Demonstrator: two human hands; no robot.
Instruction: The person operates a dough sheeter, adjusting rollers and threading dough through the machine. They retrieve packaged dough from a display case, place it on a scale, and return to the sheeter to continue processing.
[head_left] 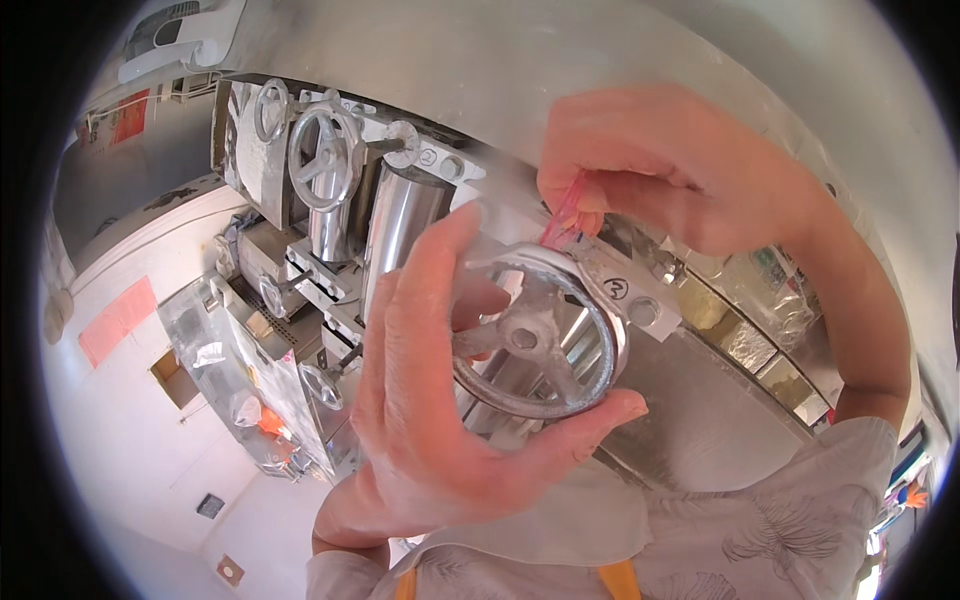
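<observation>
My left hand (430, 400) wraps around a metal handwheel (540, 335) with spokes, mounted on a steel machine; thumb under its lower rim, fingers over the left side. My right hand (650, 165) is just above the wheel, pinching a thin pink-red strip (562, 222) that reaches down to the wheel's upper rim. A shiny steel roller (400, 225) stands upright behind my left hand.
Two more handwheels (322, 155) sit at the upper left of the machine, a small one (320, 385) lower left. A sloping steel panel (700, 410) runs to the right, with clear plastic film (760, 300) above it. White floor with a pink patch (118, 318) lies left.
</observation>
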